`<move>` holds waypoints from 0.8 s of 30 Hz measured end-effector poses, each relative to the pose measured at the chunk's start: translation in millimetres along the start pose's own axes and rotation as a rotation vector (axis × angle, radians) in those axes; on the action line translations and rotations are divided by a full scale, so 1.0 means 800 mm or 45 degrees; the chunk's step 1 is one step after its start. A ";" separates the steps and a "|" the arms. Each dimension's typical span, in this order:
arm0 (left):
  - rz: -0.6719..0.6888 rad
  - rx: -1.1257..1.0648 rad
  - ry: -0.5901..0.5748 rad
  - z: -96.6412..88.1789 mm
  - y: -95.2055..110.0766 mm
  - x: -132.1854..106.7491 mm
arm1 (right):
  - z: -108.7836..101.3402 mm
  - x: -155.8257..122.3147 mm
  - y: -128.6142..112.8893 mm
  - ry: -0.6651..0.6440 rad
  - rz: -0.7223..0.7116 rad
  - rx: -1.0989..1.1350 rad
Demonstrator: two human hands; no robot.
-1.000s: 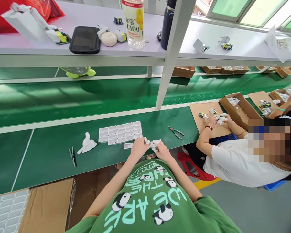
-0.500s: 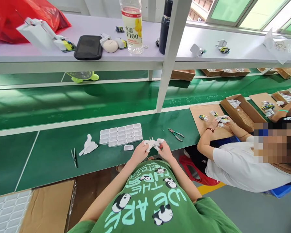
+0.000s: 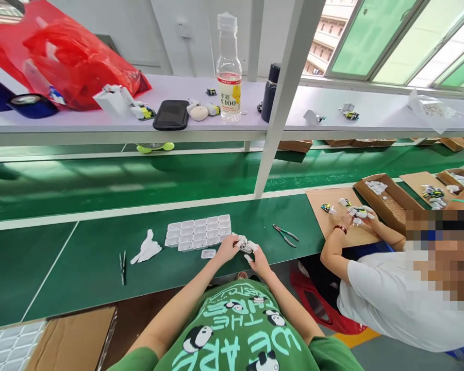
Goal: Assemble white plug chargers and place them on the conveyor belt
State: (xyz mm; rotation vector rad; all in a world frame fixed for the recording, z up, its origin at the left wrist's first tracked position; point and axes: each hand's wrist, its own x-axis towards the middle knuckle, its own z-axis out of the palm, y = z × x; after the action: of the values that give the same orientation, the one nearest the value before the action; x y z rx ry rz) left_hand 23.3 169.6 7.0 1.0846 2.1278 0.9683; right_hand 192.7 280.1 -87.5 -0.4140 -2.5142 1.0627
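At the bench's front edge, my left hand and my right hand meet over a small white plastic housing. White covers wrap several fingertips. My left fingers close on the housing's left side, and my right fingers grip its other end, with the thumb below. The fingers hide much of its shape. Just left of my hands stands a block of white plastic cases in rows. In front of it lies a single white case. Green-handled cutting pliers rest to the right.
Tweezers and a crumpled white glove lie on the left of the green bench. A co-worker handles white parts beside an open cardboard box. Overhead, a shelf carries a bottle and a phone.
The view has tilted up, so the scene sits lower. My hands stay together at the housing, which has turned, and my right thumb has moved away from the fingers.
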 end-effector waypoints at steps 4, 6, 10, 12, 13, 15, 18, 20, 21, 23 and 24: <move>-0.035 -0.099 -0.065 -0.001 -0.004 0.007 | 0.002 -0.001 0.004 -0.034 -0.039 -0.010; -0.075 -0.127 -0.035 -0.005 -0.003 0.007 | 0.004 -0.001 0.008 -0.031 -0.052 -0.024; -0.171 -0.238 0.110 -0.026 0.000 -0.016 | 0.007 -0.006 0.009 0.012 -0.063 -0.066; -0.203 -0.316 0.133 -0.042 -0.002 -0.040 | 0.001 -0.005 0.004 0.036 -0.053 -0.082; -0.221 -0.346 0.147 -0.050 -0.004 -0.055 | -0.006 -0.002 -0.002 0.053 -0.049 -0.084; -0.262 -0.374 0.206 -0.065 -0.012 -0.086 | -0.025 0.010 -0.014 0.127 -0.042 -0.079; -0.359 -0.397 0.306 -0.082 -0.025 -0.129 | -0.053 0.033 -0.026 0.382 0.013 -0.074; -0.447 -0.372 0.372 -0.087 -0.034 -0.152 | -0.058 0.041 -0.023 0.545 0.099 -0.099; -0.488 -0.366 0.400 -0.087 -0.037 -0.160 | -0.054 0.041 -0.019 0.569 0.151 -0.121; -0.546 -0.391 0.436 -0.085 -0.044 -0.174 | -0.039 0.033 -0.007 0.472 0.257 -0.170; -0.562 -0.418 0.438 -0.083 -0.046 -0.179 | -0.030 0.026 -0.001 0.381 0.303 -0.196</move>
State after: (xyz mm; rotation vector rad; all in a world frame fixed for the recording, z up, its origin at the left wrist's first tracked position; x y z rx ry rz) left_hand 32.7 10.8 37.6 0.2835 2.2283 1.2856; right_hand 184.7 303.1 -66.9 -0.8666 -2.3233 0.8170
